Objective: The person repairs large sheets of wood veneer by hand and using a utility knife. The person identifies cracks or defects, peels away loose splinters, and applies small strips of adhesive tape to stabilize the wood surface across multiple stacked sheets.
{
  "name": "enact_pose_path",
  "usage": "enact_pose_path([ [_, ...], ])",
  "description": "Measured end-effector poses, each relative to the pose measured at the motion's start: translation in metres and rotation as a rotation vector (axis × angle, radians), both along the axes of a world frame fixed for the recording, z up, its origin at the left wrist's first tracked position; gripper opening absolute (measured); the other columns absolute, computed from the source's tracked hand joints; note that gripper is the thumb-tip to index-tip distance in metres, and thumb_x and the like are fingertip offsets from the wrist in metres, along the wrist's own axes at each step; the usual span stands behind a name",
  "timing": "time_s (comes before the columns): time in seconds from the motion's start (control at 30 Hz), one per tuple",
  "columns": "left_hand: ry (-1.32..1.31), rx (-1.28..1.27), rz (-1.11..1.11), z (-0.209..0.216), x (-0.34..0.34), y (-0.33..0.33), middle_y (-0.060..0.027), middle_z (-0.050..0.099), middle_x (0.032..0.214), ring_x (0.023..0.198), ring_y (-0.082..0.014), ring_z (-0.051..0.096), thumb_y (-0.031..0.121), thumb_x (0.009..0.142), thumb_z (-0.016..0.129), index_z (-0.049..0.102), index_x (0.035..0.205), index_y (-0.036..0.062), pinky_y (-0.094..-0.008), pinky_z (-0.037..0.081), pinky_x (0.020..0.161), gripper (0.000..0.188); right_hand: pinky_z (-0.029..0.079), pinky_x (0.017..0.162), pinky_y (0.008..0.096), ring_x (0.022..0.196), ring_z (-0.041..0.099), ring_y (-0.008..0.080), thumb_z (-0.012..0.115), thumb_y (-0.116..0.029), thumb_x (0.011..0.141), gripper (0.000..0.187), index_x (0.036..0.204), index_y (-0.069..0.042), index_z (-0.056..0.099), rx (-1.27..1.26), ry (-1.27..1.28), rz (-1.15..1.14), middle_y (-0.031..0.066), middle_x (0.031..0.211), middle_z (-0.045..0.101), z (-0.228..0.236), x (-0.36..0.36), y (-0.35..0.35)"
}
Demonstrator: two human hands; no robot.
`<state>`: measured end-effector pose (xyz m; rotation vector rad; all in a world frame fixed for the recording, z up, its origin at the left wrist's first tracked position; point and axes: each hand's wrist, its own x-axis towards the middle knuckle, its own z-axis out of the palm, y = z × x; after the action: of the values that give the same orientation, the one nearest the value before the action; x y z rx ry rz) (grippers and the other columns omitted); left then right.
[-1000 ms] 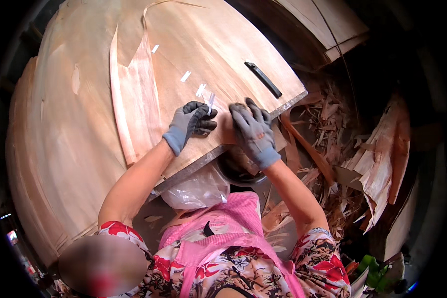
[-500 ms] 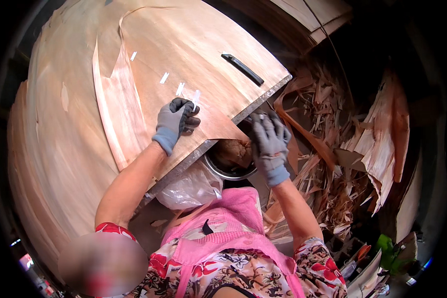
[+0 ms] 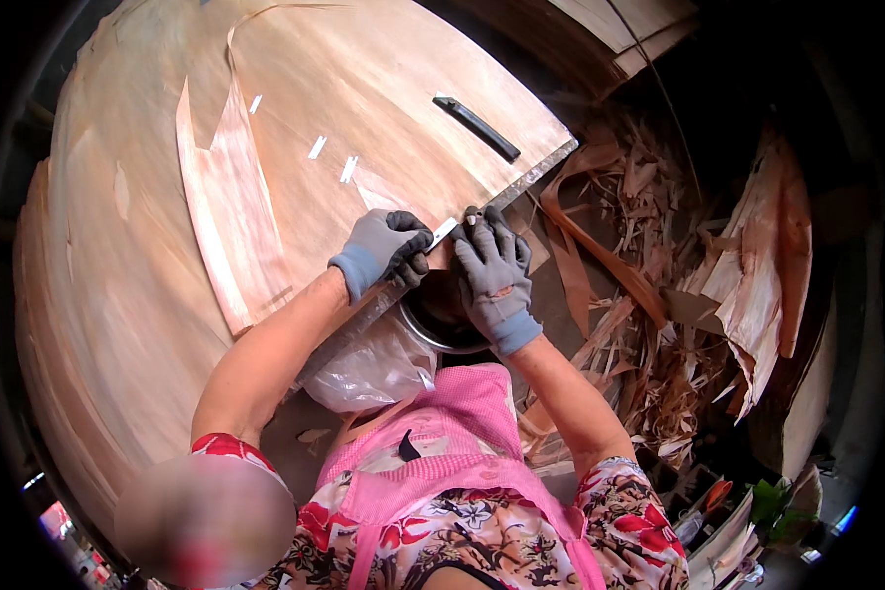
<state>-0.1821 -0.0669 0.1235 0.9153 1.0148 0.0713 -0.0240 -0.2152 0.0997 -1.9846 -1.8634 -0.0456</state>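
A large sheet of pale wood veneer (image 3: 364, 88) lies on a stack, its corner reaching toward my body. At that corner, my left hand (image 3: 383, 253), in a grey glove with dark fingertips, pinches a short strip of white tape (image 3: 443, 232) against the veneer. My right hand (image 3: 497, 280), gloved alike, lies beside the tape's other end, fingers stretched out over the veneer's edge. What is under its fingers is hidden. More white tape strips (image 3: 348, 169) are on the sheet. A narrow torn veneer piece (image 3: 231, 211) lies to their left.
A black bar-shaped tool (image 3: 477, 129) rests near the sheet's right edge. Below the corner are a metal bowl (image 3: 447, 344) and a clear plastic bag (image 3: 369, 369). Veneer scraps (image 3: 649, 324) heap up on the right, with a larger torn sheet (image 3: 762, 275) beyond.
My left hand has moved right and nearer with the tape, down to the veneer's corner. My right hand has shifted left beside it, over the bowl's edge. The sheet has slid slightly left.
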Motion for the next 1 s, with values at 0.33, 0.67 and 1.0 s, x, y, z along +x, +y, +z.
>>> enact_pose_path([
  [0.33,-0.006,0.018,0.058,0.003,0.003,0.0,-0.0112,0.066,0.068,0.05,-0.0187,0.062,0.013,0.094,0.065,0.068,0.092,-0.0005,-0.0283,0.049,0.045,0.014,0.029,0.115,0.0513,0.15,0.034,0.0322,0.048,-0.016,0.094,0.06,0.154,-0.015,0.041,-0.128,-0.027,0.079,0.0108,0.161,0.039,-0.016,-0.011,0.008],
  [0.67,0.01,0.12,0.26,0.02,-0.065,-0.023,-0.0138,0.07,0.08,0.057,-0.0222,0.068,0.032,0.1,0.063,0.065,0.106,-0.0014,-0.0318,0.056,0.051,0.034,0.037,0.106,0.0577,0.149,0.03,0.0441,0.052,-0.016,0.093,0.064,0.153,-0.036,0.041,-0.218,-0.149,0.207,0.0233,0.162,0.03,-0.007,-0.013,0.007],
  [1.0,-0.017,0.946,0.205,0.045,-0.131,-0.089,-0.0158,0.068,0.125,0.115,-0.0214,0.066,0.006,0.1,0.059,0.053,0.139,-0.0036,-0.0367,0.052,0.102,0.041,0.056,0.08,0.0392,0.095,0.07,0.0323,0.066,0.004,0.088,0.048,0.134,-0.007,0.059,0.203,0.226,0.11,0.0175,0.107,0.071,0.063,0.05,0.082],
])
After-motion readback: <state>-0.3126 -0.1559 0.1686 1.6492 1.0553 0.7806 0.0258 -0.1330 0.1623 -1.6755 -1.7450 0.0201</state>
